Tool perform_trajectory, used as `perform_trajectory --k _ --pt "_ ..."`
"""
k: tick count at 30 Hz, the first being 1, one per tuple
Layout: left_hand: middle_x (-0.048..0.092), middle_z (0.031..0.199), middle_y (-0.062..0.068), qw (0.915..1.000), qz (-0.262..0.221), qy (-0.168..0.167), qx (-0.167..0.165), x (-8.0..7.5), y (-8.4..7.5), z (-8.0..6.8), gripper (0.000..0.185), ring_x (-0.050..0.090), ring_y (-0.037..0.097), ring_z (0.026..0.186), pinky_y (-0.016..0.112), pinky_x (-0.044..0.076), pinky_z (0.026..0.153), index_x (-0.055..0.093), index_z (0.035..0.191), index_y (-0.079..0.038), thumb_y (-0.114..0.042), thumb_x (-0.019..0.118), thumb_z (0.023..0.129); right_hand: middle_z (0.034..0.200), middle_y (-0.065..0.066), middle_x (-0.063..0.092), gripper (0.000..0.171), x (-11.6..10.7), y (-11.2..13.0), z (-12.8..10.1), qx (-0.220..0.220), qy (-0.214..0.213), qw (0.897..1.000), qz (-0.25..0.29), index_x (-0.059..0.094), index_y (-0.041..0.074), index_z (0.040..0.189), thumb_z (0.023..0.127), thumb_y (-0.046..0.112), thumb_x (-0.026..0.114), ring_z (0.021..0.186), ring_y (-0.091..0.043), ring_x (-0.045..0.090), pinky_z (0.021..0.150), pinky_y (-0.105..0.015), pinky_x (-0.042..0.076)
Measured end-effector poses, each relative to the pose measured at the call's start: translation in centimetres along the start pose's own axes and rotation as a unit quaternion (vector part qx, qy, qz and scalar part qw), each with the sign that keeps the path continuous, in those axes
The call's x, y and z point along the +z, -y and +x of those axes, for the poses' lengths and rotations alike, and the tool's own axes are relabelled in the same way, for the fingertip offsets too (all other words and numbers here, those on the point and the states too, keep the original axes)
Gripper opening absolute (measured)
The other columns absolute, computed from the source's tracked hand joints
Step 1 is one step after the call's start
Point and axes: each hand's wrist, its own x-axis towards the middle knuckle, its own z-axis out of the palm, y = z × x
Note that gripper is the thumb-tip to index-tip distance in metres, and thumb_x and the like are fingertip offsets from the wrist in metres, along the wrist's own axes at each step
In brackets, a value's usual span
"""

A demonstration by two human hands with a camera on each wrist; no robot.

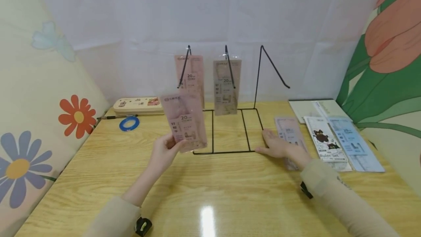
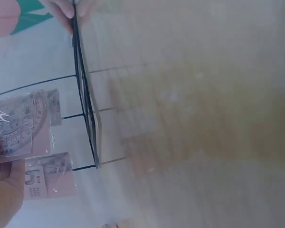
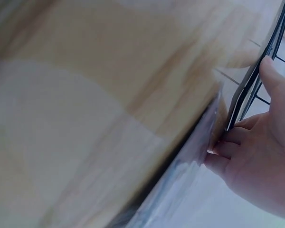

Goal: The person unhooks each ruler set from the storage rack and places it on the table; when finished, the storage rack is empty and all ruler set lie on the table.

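Note:
A pink packaged ruler set (image 1: 184, 123) with a "20" on its front is pinched at its lower left by my left hand (image 1: 165, 151), thumb on the front. It is lifted before the left hook of a black wire display rack (image 1: 230, 152). My right hand (image 1: 279, 145) holds the rack's base at its front right corner; the right wrist view shows the thumb over the wire (image 3: 249, 80). Another pink set (image 1: 190, 69) hangs on the left hook and a greyish-pink set (image 1: 227, 87) on the middle one. The right hook (image 1: 275, 67) bears nothing.
Beside my right hand lie a pink set (image 1: 289, 129), a white "Ruler set" pack (image 1: 325, 142) and a blue set (image 1: 353, 142). A pale flat pack (image 1: 315, 109) lies behind them. At the left are a pencil case (image 1: 139, 106), a pen (image 1: 115, 117) and a blue tape ring (image 1: 129, 123).

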Motion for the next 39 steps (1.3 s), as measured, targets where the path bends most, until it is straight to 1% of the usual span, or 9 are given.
perform_trajectory --k 5,9,12,14,17,22,27,35,39 --pt "0.069 0.101 0.022 0.9994 0.002 -0.011 0.032 -0.9 -0.8 -2.5 0.022 0.065 -0.004 0.083 0.019 0.057 0.07 0.063 0.109 0.007 0.001 0.062 0.088 0.154 -0.028 -0.005 0.091 0.1 -0.2 0.1 0.001 -0.001 1.0 -0.001 -0.002 -0.01 0.146 0.096 0.05 0.044 0.144 -0.041 0.0 0.119 -0.05 0.004" --pt "0.072 0.098 -0.003 0.9993 -0.002 -0.019 0.033 -2.3 -1.2 -4.0 0.023 0.066 -0.004 0.086 0.018 0.057 0.07 0.062 0.112 0.008 -0.001 0.06 0.09 0.154 -0.028 -0.006 0.091 0.1 -0.4 0.2 0.001 0.0 1.0 -0.002 -0.003 -0.01 0.146 0.096 0.051 0.043 0.144 -0.041 -0.001 0.119 -0.05 0.004" --pt "0.067 0.092 -0.024 0.9986 0.017 -0.044 0.025 -3.8 -1.2 -4.5 0.023 0.064 -0.005 0.077 0.016 0.053 0.06 0.061 0.112 0.008 -0.002 0.059 0.091 0.154 -0.028 -0.007 0.091 0.1 -0.3 0.2 0.002 0.004 1.0 0.003 -0.003 -0.01 0.146 0.096 0.05 0.043 0.144 -0.041 -0.002 0.119 -0.049 0.003" --pt "0.065 0.088 -0.027 0.9974 0.039 -0.059 0.016 -4.7 -0.9 -4.7 0.022 0.061 -0.004 0.07 0.017 0.049 0.053 0.062 0.111 0.008 -0.003 0.058 0.092 0.153 -0.029 -0.007 0.09 0.1 -0.3 0.2 0.003 0.006 1.0 0.007 -0.003 -0.011 0.146 0.097 0.05 0.043 0.144 -0.041 -0.003 0.119 -0.05 0.003" --pt "0.069 0.089 -0.013 0.9947 0.08 -0.063 -0.015 -5.9 -0.4 -4.6 0.024 0.058 -0.004 0.068 0.016 0.048 0.054 0.062 0.111 0.006 -0.009 0.058 0.093 0.153 -0.029 -0.008 0.09 0.0 -0.2 0.2 0.007 0.009 1.0 0.008 -0.004 -0.01 0.146 0.097 0.05 0.042 0.144 -0.041 -0.004 0.119 -0.05 0.002" --pt "0.067 0.107 0.023 0.9826 0.141 -0.007 -0.12 -6.9 0.1 -3.6 0.043 0.06 -0.002 0.077 0.016 0.053 0.064 0.057 0.123 0.005 -0.029 0.054 0.096 0.153 -0.029 -0.007 0.09 -0.2 -0.1 0.2 0.01 0.011 1.0 0.009 -0.004 -0.011 0.146 0.097 0.049 0.043 0.144 -0.042 -0.003 0.119 -0.05 0.003" --pt "0.065 0.11 0.025 0.9618 0.163 0.055 -0.213 -6.9 0.9 -1.4 0.049 0.062 0.01 0.081 0.022 0.053 0.066 0.053 0.127 0.007 -0.032 0.052 0.097 0.153 -0.03 -0.007 0.089 -0.2 0.0 0.3 0.011 0.009 1.0 0.008 -0.003 -0.011 0.146 0.097 0.048 0.043 0.144 -0.042 -0.003 0.119 -0.051 0.003" --pt "0.066 0.101 0.021 0.9403 0.166 0.102 -0.279 -7.1 2.8 1.1 0.05 0.058 0.011 0.077 0.022 0.049 0.062 0.051 0.124 0.014 -0.028 0.051 0.097 0.154 -0.028 -0.007 0.09 0.0 -0.2 0.5 0.018 0.009 1.0 0.001 -0.003 -0.01 0.147 0.096 0.05 0.043 0.144 -0.04 -0.002 0.119 -0.05 0.003" --pt "0.059 0.113 0.03 0.9305 0.217 0.108 -0.275 -7.0 2.8 1.5 0.054 0.061 0.03 0.092 0.035 0.054 0.076 0.047 0.126 0.016 -0.027 0.053 0.095 0.154 -0.028 -0.007 0.09 0.0 -0.3 0.5 0.019 0.009 1.0 -0.001 -0.003 -0.009 0.147 0.096 0.05 0.043 0.144 -0.04 -0.003 0.119 -0.05 0.003"
